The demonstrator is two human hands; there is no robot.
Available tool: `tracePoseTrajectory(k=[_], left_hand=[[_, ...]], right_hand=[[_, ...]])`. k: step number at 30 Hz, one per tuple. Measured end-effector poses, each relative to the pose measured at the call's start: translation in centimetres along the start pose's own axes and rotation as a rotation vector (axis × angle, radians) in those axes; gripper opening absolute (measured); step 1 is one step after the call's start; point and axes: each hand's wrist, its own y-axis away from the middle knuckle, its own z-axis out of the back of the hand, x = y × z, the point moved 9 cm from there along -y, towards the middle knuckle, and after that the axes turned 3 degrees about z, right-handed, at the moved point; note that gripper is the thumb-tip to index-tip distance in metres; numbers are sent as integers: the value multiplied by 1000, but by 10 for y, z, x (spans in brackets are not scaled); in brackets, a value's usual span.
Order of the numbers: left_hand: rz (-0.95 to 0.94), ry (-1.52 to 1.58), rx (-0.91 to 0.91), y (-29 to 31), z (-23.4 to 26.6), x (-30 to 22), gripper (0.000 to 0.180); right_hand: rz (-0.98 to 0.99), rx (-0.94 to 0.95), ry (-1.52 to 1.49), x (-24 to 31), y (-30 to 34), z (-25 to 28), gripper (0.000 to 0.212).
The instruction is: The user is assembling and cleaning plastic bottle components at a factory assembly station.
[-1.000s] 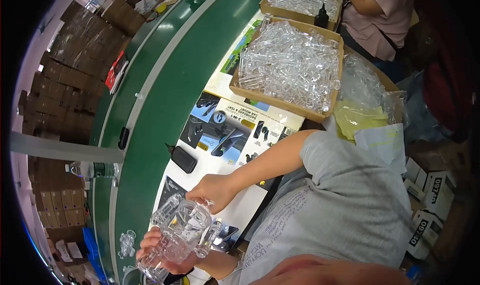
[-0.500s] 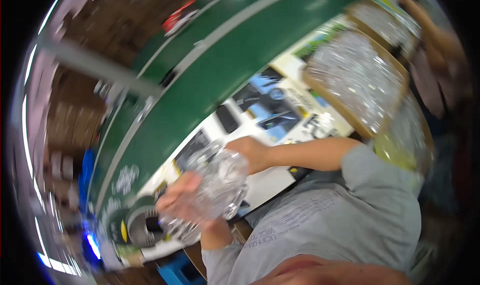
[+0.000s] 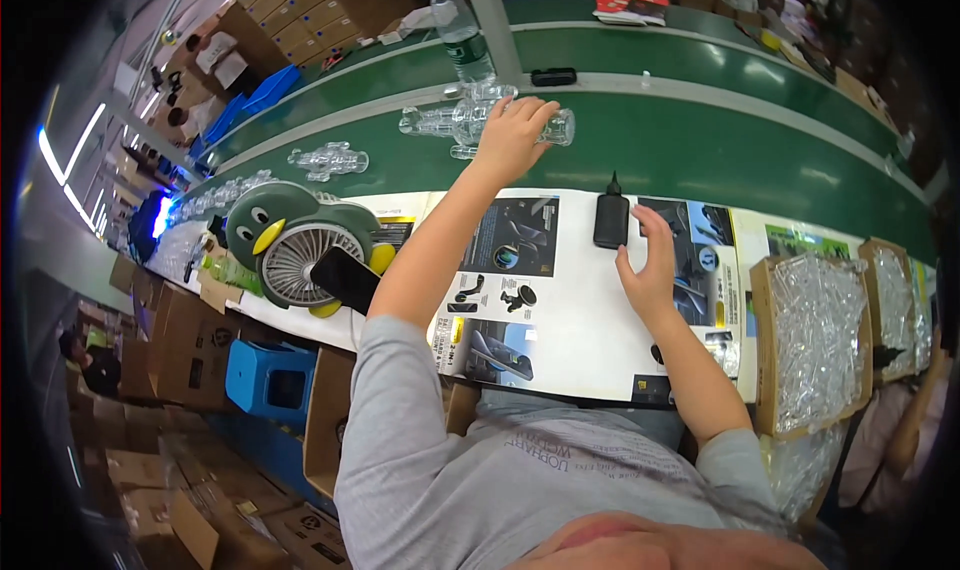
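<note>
My left hand [image 3: 515,138] reaches over the green belt, its fingers curved over a clear plastic figure-shaped piece [image 3: 440,122]. The piece lies along the belt and sticks out on both sides of the hand, which hides its middle. My right hand [image 3: 652,275] is above the white printed sheet [image 3: 585,335], thumb and fingers apart, with nothing in it. Just left of its fingertips stands a black squeeze bottle [image 3: 611,218] with a pointed nozzle; a small gap seems to separate them. Another clear piece [image 3: 330,160] lies farther left on the belt.
A green penguin-shaped fan [image 3: 300,260] stands on the left with a dark phone [image 3: 345,278] against it. Behind the belt is a water bottle [image 3: 460,35]. Boxes of clear parts [image 3: 815,340] stand at right, near another person's arm [image 3: 915,420].
The view has swung round and steadied. Both hands were together on clear plastic before; now my left is out over the belt with a piece, and my right has come away.
</note>
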Motion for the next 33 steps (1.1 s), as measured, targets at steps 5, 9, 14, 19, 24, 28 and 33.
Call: tracePoseTrajectory(k=[5, 9, 14, 19, 24, 28, 33], left_hand=[[138, -50, 209, 24, -81, 73, 61], [172, -98, 241, 41, -109, 98, 70], [157, -168, 389, 49, -130, 97, 81], [273, -90, 239, 47, -95, 70, 91], [149, 141, 134, 71, 23, -52, 59], [103, 931, 624, 164, 104, -116, 35], [805, 1546, 754, 334, 132, -36, 12]], right_hand=[[23, 18, 31, -2, 4, -4, 48], [-30, 64, -5, 0, 4, -9, 43], [-2, 62, 36, 0, 4, -10, 44], [-6, 56, -13, -2, 7, -10, 43], [-48, 49, -76, -10, 12, -14, 42], [-21, 41, -112, -24, 18, -17, 44], [-140, 104, -131, -20, 20, -33, 36]])
